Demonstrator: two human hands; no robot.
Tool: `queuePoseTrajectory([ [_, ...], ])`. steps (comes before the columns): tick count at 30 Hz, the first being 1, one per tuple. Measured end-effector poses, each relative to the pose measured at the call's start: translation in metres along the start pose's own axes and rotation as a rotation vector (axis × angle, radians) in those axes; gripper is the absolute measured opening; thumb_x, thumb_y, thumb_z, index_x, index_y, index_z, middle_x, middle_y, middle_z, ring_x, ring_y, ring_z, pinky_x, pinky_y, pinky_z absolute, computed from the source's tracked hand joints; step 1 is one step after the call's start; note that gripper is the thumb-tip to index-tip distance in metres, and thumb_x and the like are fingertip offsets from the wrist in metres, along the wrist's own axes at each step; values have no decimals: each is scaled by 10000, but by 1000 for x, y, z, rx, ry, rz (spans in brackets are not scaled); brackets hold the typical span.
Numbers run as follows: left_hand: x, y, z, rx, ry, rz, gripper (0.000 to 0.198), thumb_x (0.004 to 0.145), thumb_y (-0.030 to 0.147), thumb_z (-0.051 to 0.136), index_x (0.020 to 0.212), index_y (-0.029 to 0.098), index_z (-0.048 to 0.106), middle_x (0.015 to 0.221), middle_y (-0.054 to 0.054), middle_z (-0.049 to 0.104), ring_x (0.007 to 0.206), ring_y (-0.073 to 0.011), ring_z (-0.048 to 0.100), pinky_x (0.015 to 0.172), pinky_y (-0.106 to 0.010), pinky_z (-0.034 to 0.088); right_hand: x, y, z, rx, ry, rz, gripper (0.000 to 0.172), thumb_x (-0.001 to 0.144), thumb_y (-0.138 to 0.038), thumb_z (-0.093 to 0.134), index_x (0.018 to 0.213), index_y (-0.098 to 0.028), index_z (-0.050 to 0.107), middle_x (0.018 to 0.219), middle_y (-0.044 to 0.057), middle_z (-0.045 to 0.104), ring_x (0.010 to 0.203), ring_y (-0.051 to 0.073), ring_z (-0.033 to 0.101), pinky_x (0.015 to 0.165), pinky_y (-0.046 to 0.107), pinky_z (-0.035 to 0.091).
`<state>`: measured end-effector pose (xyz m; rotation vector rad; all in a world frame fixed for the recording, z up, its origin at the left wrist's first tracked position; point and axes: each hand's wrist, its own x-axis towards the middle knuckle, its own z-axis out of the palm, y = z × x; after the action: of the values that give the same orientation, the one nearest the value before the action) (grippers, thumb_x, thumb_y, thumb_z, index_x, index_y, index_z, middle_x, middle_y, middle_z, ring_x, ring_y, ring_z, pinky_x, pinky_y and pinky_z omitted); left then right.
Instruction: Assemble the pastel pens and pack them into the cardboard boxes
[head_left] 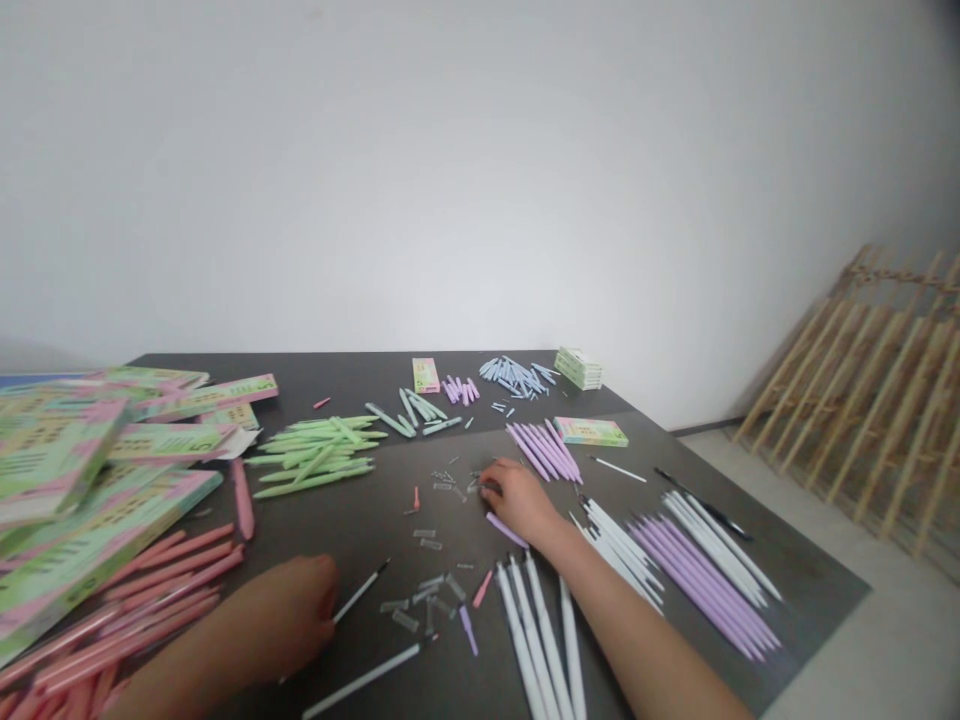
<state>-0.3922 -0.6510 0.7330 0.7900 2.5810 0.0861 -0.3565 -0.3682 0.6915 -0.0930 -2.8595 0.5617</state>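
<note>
My left hand [300, 612] is closed around a thin white pen refill [361, 592] with a dark tip, which points up and to the right. My right hand [517, 497] reaches to the middle of the table, fingers bent and pinched together among small clear plastic pieces [444, 487]. Whatever is between those fingertips is too small to make out. Just under the right hand lies a purple pen part [506, 530]. Between the hands are clear plastic caps [424, 598], a short purple piece [468, 630] and a short pink piece [482, 588]. Another white refill [364, 683] lies nearest me.
Left: green and pink boxes [45, 560] and pink pen barrels [172, 570]. Beyond: green pens [319, 455], blue parts [517, 376], stacked boxes [577, 368]. Right: purple barrels [705, 585] and white barrels [720, 550]. A bamboo rack [862, 400] stands beyond the table.
</note>
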Motion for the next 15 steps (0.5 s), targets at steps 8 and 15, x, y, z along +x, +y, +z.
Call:
queuePoseTrajectory([
  [8, -25, 23, -24, 36, -121, 6, 286, 625, 99, 449, 775, 171, 682, 816, -95, 726, 733, -250, 659, 534, -276, 366, 4, -4, 11, -8, -17, 19, 163, 786, -112, 528, 819, -168, 677, 831, 60, 649, 802, 165, 576, 722, 232, 379],
  [15, -21, 18, -12, -14, -148, -10, 282, 609, 140, 455, 783, 186, 672, 780, -73, 719, 700, -247, 656, 487, -266, 309, 0, -24, 13, 25, -60, -36, 182, 812, -146, 507, 817, -182, 686, 861, 57, 678, 828, 169, 598, 733, 229, 384],
])
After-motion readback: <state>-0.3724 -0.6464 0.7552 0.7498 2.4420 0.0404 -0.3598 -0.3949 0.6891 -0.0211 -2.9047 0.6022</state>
